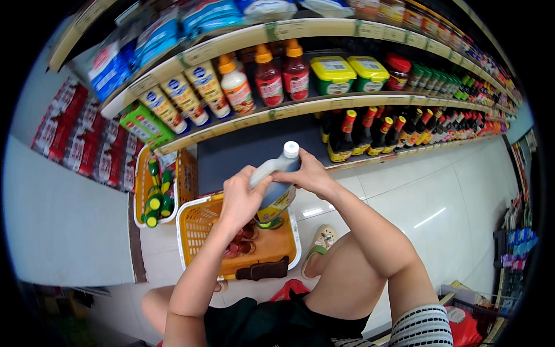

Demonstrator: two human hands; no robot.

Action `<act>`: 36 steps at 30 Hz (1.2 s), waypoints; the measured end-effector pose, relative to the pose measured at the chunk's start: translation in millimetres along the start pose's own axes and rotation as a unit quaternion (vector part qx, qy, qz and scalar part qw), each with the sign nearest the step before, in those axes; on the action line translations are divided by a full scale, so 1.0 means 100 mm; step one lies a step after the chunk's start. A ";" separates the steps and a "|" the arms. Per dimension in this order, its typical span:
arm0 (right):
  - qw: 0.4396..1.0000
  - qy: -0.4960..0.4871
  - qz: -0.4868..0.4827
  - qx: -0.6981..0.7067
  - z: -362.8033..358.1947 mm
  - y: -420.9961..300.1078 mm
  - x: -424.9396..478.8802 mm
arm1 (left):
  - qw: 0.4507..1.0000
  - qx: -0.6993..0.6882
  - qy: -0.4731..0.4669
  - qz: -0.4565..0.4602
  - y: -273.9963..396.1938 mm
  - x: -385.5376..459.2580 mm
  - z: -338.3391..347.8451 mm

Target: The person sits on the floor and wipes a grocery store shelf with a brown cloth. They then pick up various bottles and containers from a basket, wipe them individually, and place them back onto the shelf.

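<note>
A large plastic jug [277, 191] with a white cap, a molded handle and a yellow label is held above an orange basket. My left hand [243, 195] is closed around the jug's handle side. My right hand [308, 173] grips the jug's neck and shoulder from the right, thumb across toward the handle. The orange plastic basket [260, 256] below has a white rim and holds several reddish bottles or jars, partly hidden by my left forearm, and a green item. A dark brown cloth [262, 270] lies over its near rim.
A second basket [138, 182] with green bottles stands at the left. The bottom shelf [256, 143] carries dark sauce bottles [342, 141] at the right. Above are squeeze bottles [269, 80], yellow-lidded tubs [333, 76] and boxes. My legs and a red bag [295, 289] are near the basket.
</note>
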State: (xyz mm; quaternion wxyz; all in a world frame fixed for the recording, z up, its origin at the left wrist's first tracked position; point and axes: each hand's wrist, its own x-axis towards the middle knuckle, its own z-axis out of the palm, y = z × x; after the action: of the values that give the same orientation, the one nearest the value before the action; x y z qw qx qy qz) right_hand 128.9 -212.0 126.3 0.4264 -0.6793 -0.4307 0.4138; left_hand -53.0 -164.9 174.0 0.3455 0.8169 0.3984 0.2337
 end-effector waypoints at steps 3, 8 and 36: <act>0.998 0.064 0.006 -0.004 -0.17 0.08 0.11 | 1.000 0.012 -0.022 0.004 0.00 0.26 0.16; 0.979 0.198 -0.023 -0.041 -0.34 0.27 0.33 | 0.998 0.000 -0.021 0.059 -0.18 0.68 0.47; 0.956 0.284 0.057 -0.052 -0.70 1.15 0.99 | 0.999 0.004 -0.041 -0.029 -0.61 1.54 1.52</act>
State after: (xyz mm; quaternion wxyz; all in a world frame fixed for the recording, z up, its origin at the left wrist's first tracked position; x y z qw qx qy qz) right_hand 249.3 -165.6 19.8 0.4705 -0.8136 -0.2734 0.2049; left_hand 105.5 -70.7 45.4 0.3644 0.8153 0.4085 0.1886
